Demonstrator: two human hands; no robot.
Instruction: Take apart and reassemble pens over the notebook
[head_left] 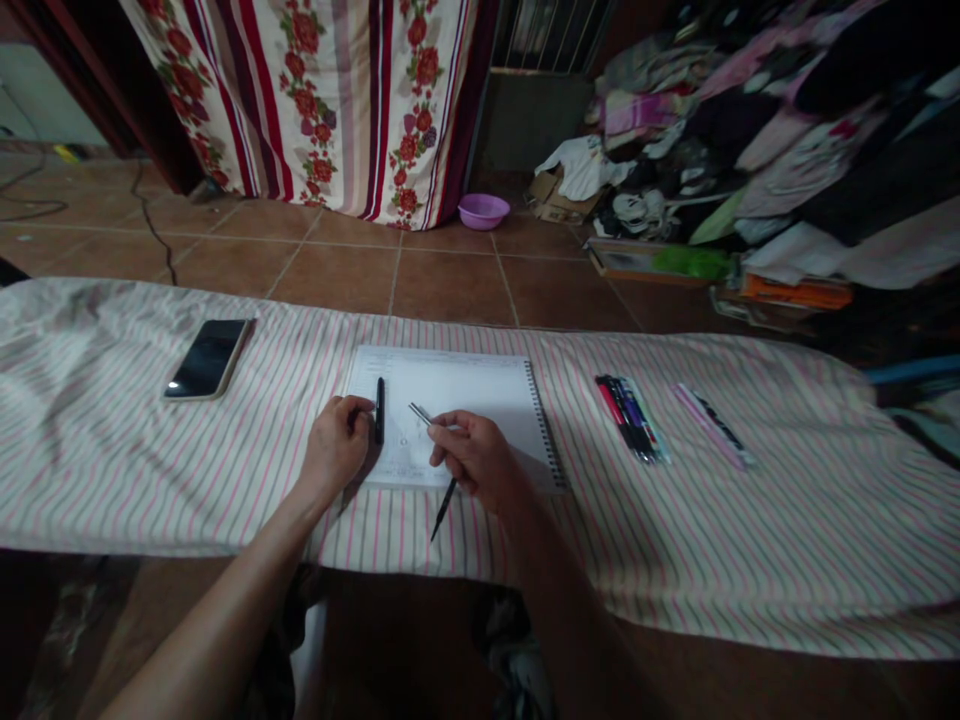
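Observation:
An open spiral notebook [480,385] lies on the striped cloth, with faint writing or drawing on its page. My right hand [472,455] is closed over its lower part, pinching a slim silver-coloured tube [420,412] that looks like a pen part. Below those fingers sticks out a thin black pointed piece [443,512]; its upper end is hidden in the hand. My left hand [337,445] rests at the page's left edge, fingers curled, with no object visible in them. Right beside its fingertips lies a black pen piece [380,410], perhaps a barrel or cap; contact is hard to make out.
A smartphone [210,358] lies to the left on the striped cloth [300,330]. On the right are a packet of pens [632,420] and, farther over, a pink pen [709,425] beside a black-and-white one [721,423]. Beyond, a purple basin [484,211] stands on the tiled floor.

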